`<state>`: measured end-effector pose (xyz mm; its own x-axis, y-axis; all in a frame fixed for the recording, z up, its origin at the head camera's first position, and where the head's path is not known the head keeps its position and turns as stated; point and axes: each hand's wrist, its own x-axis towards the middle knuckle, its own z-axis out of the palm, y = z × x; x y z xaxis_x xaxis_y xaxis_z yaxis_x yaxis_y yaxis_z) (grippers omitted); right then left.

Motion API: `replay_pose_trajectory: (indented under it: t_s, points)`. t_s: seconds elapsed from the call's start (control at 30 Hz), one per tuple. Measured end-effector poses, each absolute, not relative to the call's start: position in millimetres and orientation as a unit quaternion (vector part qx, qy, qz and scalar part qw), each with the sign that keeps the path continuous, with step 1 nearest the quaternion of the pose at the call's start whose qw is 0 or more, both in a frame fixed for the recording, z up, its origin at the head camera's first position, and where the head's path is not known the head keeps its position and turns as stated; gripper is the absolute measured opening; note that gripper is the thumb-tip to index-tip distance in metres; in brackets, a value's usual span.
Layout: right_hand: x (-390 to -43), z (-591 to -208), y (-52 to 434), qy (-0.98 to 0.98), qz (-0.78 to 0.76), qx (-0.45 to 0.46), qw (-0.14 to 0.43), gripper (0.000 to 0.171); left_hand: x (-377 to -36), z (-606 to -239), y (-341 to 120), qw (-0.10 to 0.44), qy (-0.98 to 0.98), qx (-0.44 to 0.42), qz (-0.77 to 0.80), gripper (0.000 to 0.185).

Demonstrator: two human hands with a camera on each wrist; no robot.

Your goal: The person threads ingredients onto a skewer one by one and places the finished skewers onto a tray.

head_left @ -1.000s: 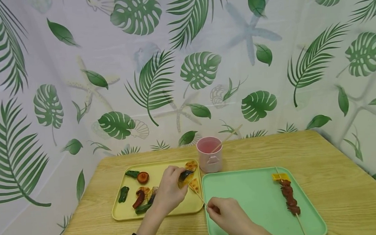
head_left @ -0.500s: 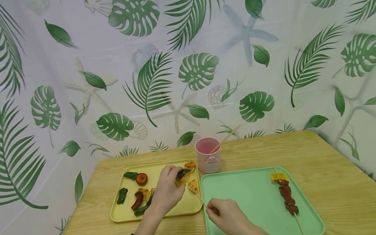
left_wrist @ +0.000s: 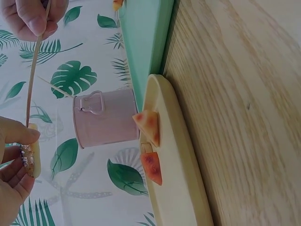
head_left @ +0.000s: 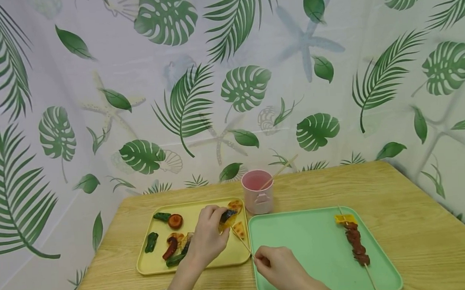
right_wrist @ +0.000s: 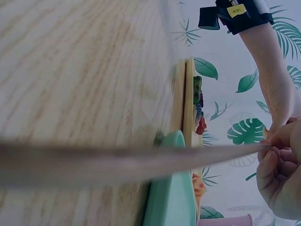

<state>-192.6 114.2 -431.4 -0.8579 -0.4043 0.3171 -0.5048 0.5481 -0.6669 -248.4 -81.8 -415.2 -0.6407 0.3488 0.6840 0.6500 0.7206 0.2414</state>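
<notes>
Left hand (head_left: 207, 239) pinches food piece (head_left: 227, 218) | right hand (head_left: 274, 268) pinches skewer (head_left: 241, 243) | skewer tip touches piece, pointing up-left.

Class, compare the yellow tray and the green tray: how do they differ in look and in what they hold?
The yellow tray is smaller and holds loose food pieces; the green tray is larger and holds one loaded skewer near its right edge. The yellow tray lies left, the green tray right. Both are rounded-corner trays on the wooden table.

The head view looks down from 6 o'clock; both wrist views sit low, rolled sideways, sharing the yellow tray (head_left: 156, 263) and bamboo skewer (left_wrist: 34, 70).
</notes>
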Motion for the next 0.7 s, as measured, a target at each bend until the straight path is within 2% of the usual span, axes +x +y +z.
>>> replay_pose_trajectory:
  t_s: [0.27,0.6,0.7]
  points:
    - [-192.1,-433.7,115.3,-0.869,0.437,0.232,0.01,0.016,-250.1,-420.1,-81.9,0.33,-0.865,-0.309,-0.216,0.042]
    - [-195.6,-434.9,117.0,-0.852,0.472,0.225,-0.021,0.014,-252.0,-420.4,-82.9,0.343,-0.859,-0.308,-0.224,0.043]
    - [-196.0,-434.3,117.7,-0.848,0.48,0.224,-0.027,0.014,-251.6,-419.7,-83.0,0.33,-0.864,-0.301,-0.232,0.043]
